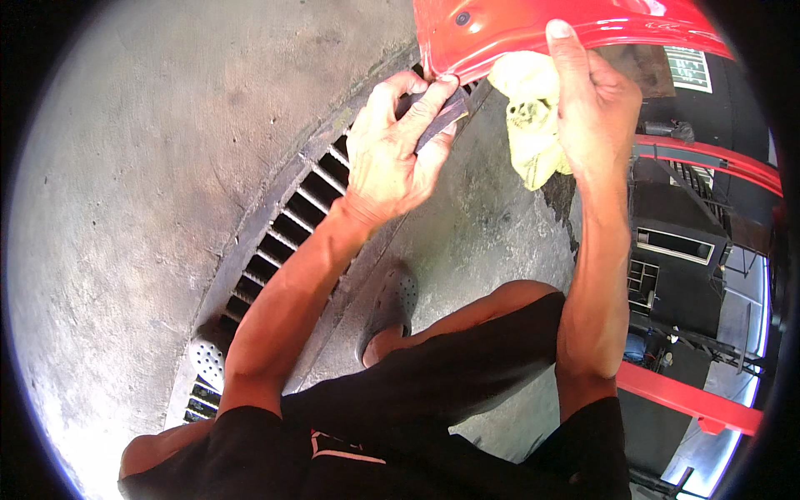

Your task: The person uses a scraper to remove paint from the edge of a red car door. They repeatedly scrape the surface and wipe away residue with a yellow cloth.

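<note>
A glossy red painted panel [533, 29], looking like a car body part, juts in at the top. Around a dark grey folded piece of sandpaper [444, 122], my left hand [387, 150] is closed, its fingertips at the panel's lower left corner. A yellow cloth [533, 125] with dark smudges hangs from my right hand [596, 108] below the panel. The right thumb lies over the panel's front edge; the other right fingers are mostly hidden behind the hand and cloth.
Under my left arm a metal floor drain grate [312, 193] crosses the concrete floor [167, 142]. My feet wear perforated clogs [392, 304]. On the right are red metal beams [696, 396] and a dark wall with a framed opening [675, 244].
</note>
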Demonstrator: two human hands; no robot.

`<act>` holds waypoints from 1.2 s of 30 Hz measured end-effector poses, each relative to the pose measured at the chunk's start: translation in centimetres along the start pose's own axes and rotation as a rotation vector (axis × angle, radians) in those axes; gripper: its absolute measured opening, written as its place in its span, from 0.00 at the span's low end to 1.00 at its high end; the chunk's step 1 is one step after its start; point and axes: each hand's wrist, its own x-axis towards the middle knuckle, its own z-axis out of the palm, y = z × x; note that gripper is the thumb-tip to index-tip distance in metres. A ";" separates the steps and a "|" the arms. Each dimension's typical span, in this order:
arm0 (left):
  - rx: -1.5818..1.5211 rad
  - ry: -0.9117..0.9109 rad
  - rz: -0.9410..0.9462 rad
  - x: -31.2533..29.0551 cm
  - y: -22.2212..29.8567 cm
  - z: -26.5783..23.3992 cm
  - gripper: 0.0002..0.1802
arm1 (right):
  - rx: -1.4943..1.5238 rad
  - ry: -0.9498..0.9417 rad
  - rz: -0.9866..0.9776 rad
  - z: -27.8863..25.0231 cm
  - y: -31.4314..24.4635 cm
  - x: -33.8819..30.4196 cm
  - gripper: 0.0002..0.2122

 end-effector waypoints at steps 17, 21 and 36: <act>0.122 -0.178 -0.450 -2.5 -1.6 -0.8 0.22 | -0.052 0.029 -0.045 -1.0 0.6 0.3 0.23; -0.070 0.132 -0.414 -3.9 -1.8 -1.2 0.27 | -0.034 0.009 0.020 0.1 -0.5 0.1 0.24; -0.917 0.158 -1.342 3.1 3.2 -0.6 0.15 | -0.037 0.031 0.013 0.1 -0.5 0.2 0.24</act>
